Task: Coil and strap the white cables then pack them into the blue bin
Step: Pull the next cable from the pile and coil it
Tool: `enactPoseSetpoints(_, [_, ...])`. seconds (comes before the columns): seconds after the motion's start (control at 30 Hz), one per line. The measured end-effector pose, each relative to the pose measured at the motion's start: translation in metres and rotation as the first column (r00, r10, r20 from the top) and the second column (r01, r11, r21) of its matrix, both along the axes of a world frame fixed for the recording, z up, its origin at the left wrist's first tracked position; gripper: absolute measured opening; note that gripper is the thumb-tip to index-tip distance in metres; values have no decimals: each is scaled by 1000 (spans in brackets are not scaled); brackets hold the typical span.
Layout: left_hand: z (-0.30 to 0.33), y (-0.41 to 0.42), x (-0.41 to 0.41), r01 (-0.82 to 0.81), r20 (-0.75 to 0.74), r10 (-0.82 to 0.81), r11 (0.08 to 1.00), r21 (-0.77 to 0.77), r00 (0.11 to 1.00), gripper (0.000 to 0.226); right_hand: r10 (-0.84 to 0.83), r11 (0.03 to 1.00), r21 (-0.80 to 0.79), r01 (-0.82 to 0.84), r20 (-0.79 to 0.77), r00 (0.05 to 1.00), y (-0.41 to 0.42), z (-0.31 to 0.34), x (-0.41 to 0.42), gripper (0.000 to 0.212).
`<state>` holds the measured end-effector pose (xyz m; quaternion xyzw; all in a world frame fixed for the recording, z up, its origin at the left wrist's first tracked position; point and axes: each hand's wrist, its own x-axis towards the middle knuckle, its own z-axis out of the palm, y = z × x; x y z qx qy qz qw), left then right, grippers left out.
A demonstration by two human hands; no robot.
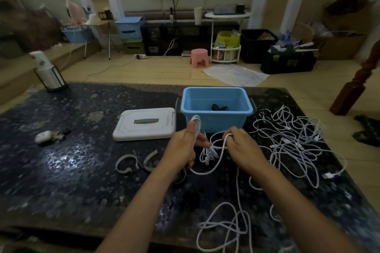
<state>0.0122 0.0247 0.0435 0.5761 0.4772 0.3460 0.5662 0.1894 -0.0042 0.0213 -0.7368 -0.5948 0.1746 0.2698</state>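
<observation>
1. Step in hand: coiling, by my read. Left hand (183, 146) grips a bundle of white loops (196, 127), thumb up along them, fingers curled round; the loops stick up above the thumb and hang below the palm.
2. Right hand (239, 146) pinches the running length of the same cable (223, 146) between curled fingers, just beside the left, feeding the next turn.
3. The cable's tail drops off toward the near table edge and lies in loose loops (226, 226) there. Plenty left to wind.
4. Bin (216, 127) sits just behind the hands, lid off; lid (144, 124) lies flat to its left. A dark item (219, 107) is on the bin floor; can't tell what it is. No white coils visible inside.
5. Cable pile (296, 139) lies right of the bin, tangled, with at least one black lead mixed in at the bin's right corner.
6. Straps (135, 161) lie on the table left of the left wrist, apart from the hands.
7. Next move, judged: keep wrapping until the tail is used up, hold the coil one-handed, reach left for a strap. Risk: the tail snags on its own loops at the table edge, or the coil springs open during the reach.
8. Progress: early.
</observation>
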Motion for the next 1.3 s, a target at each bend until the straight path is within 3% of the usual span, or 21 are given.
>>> enactPoseSetpoints(0.13, [-3, -8, 12, 105, -50, -109, 992, -70, 993, 69, -20, 999, 44, 19, 35, 999, 5, 0, -8, 19])
enactPoseSetpoints(0.33, [-8, -12, 19, 256, 114, -244, 962, -99, 963, 63, -5, 999, 42, 3, 49, 999, 9, -4, -9, 18])
enactPoseSetpoints(0.47, [-13, -5, 18, 238, 114, -230, 969, -62, 966, 67, -7, 1000, 31, 7, 0, 1000, 10, -3, -5, 18])
enactPoseSetpoints(0.63, [-16, 2, 13, 176, 60, -174, 984, -27, 983, 42, 71, 997, 45, -69, -42, 997, 6, -4, -2, 30])
enactPoseSetpoints(0.73, [-21, 10, 6, 93, -28, -91, 994, 62, 995, 44, 125, 982, 134, -131, 55, 991, -5, -8, -3, 46])
enactPoseSetpoints(0.83, [-25, 21, -2, 33, -72, -25, 993, 116, 997, 47, 148, 924, 306, -228, 261, 954, -22, -7, -4, 40])
enactPoseSetpoints(0.9, [-26, 25, -6, 29, -107, -10, 985, 170, 994, 51, 241, 925, 199, -324, 353, 904, -33, 2, -6, 36])
enactPoseSetpoints(0.97, [-26, 25, -7, 22, -112, 1, 979, 202, 994, 54, 409, 912, -100, -397, 293, 864, -44, 10, -10, 49])
enactPoseSetpoints(1.07, [-26, 24, -8, -21, -107, 49, 968, 250, 993, 56, 577, 777, -435, -456, 201, 791, -59, 11, -16, 74])
enactPoseSetpoints(1.17, [-25, 24, -8, -85, -79, 110, 959, 270, 991, 56, 656, 681, -559, -474, 178, 733, -67, -1, -19, 84])
enactPoseSetpoints(1.3, [-25, 20, -10, -92, -93, 122, 956, 278, 988, 55, 653, 679, -594, -431, 222, 724, -68, -16, -20, 80])
